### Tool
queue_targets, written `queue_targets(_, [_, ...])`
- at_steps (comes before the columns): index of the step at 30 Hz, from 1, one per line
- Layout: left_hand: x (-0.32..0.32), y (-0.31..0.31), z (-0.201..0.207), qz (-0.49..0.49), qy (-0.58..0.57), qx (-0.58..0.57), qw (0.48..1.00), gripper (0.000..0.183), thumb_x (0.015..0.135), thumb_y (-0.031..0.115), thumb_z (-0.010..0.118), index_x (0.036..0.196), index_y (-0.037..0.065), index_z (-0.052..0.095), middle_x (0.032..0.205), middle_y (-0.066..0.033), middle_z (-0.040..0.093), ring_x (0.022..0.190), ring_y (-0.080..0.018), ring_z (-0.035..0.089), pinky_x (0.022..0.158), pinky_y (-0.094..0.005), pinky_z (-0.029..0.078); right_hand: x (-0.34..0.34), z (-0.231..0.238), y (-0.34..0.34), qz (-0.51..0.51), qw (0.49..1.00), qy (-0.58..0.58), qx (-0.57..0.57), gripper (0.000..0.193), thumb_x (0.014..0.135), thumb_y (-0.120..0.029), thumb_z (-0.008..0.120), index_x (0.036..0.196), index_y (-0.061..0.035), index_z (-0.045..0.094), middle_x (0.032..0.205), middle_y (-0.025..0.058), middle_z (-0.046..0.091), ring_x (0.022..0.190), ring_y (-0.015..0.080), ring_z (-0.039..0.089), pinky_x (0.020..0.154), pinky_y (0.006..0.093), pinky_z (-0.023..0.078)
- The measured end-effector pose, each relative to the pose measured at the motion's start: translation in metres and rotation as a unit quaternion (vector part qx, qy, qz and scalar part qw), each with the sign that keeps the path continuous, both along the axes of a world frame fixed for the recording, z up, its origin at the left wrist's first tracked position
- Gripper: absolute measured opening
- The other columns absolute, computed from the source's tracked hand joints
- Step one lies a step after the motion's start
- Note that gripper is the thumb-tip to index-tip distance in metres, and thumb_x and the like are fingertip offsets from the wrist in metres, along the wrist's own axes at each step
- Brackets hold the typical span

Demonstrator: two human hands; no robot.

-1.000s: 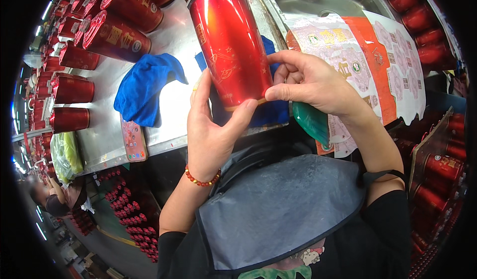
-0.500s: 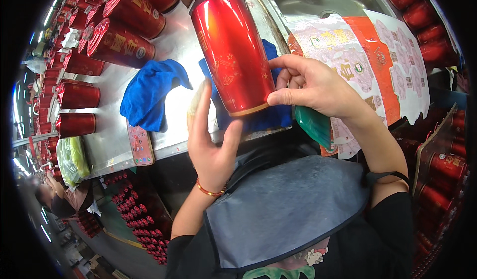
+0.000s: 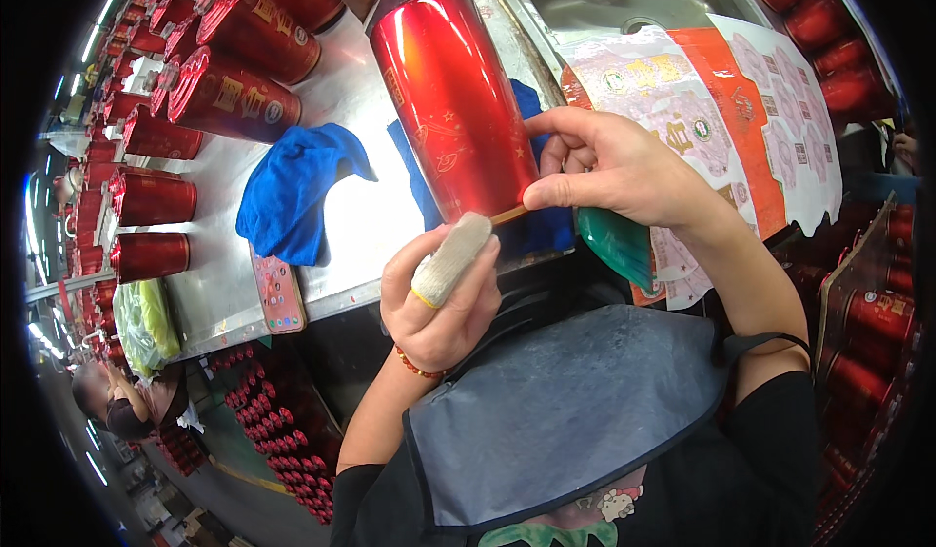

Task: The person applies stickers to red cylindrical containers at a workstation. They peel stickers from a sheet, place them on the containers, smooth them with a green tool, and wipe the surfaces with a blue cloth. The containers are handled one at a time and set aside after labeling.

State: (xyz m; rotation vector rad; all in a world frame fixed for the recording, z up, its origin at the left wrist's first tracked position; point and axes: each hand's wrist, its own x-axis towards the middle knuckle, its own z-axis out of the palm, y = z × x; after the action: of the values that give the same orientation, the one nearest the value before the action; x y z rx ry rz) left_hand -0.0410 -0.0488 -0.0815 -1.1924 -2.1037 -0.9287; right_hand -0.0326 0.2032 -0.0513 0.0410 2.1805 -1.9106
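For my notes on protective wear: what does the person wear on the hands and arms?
Left hand: a grey-white fabric finger cover with a yellow edge, and a red-orange beaded bracelet. Right hand: bare. Both forearms are bare; black short sleeves start near the elbows.

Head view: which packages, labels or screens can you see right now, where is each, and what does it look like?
Red tin: tall glossy cylinder, gold motifs, table centre, right hand touching it.
Printed sheets: flat, pink, white and orange, right of it.
Red canisters: gold-lettered cylinders, far left.
Phone: patterned pinkish case, front table edge.
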Motion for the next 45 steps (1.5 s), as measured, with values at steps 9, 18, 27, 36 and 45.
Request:
queue_targets(9, [-0.007,0.015,0.014,-0.054,0.019,-0.044,0.997,0.039,0.067,0.002,0.082,0.106,0.009,0.081,0.112,-0.0033,0.071,0.102,-0.0250,0.064,0.083,-0.0375,0.056,-0.002,0.002,0.003,0.016,1.000,-0.003,0.013,0.069,0.084,-0.035,0.085,0.131,0.0094,0.059,0.083,0.0042,0.066,0.074,0.0096,0.059,0.065,0.0245,0.048])
queue_targets(18, [-0.004,-0.008,0.008,-0.010,-0.044,0.024,0.999,0.034,0.075,-0.001,0.074,0.108,0.004,0.077,0.110,-0.0131,0.074,0.103,-0.0312,0.069,0.091,-0.0383,0.057,-0.054,0.006,0.034,-0.025,0.996,0.010,0.081,0.055,0.094,-0.032,0.074,0.135,0.0026,0.061,0.084,-0.0003,0.063,0.072,0.0053,0.057,0.066,0.0204,0.048])
queue_targets(27, [0.000,-0.009,0.013,-0.013,-0.038,-0.016,0.999,0.028,0.081,-0.001,0.071,0.108,0.001,0.078,0.108,-0.0182,0.075,0.103,-0.0343,0.070,0.089,-0.0398,0.058,-0.109,-0.018,0.000,0.024,0.993,-0.028,-0.114,0.088,0.068,-0.056,0.089,0.130,0.0015,0.063,0.113,0.0147,0.071,0.096,0.0210,0.069,0.082,0.0356,0.056])
queue_targets(36, [-0.015,-0.005,-0.006,-0.102,-0.033,-0.003,0.994,0.029,0.089,0.006,0.070,0.116,-0.005,0.071,0.121,-0.0217,0.070,0.113,-0.0386,0.065,0.101,-0.0462,0.050,-0.131,-0.026,0.030,0.055,0.988,-0.120,-0.081,0.074,0.071,-0.067,0.084,0.114,-0.0083,0.066,0.081,0.0001,0.060,0.070,0.0131,0.059,0.058,0.0331,0.048])
queue_targets(45, [-0.007,-0.018,0.012,-0.078,-0.024,0.006,0.997,0.021,0.091,-0.001,0.067,0.111,-0.006,0.072,0.114,-0.0214,0.072,0.104,-0.0353,0.071,0.094,-0.0415,0.057,-0.114,0.035,-0.022,0.016,0.976,0.021,0.217,0.066,0.073,-0.065,0.082,0.086,-0.0003,0.075,0.090,0.0138,0.075,0.080,0.0212,0.070,0.074,0.0364,0.055])
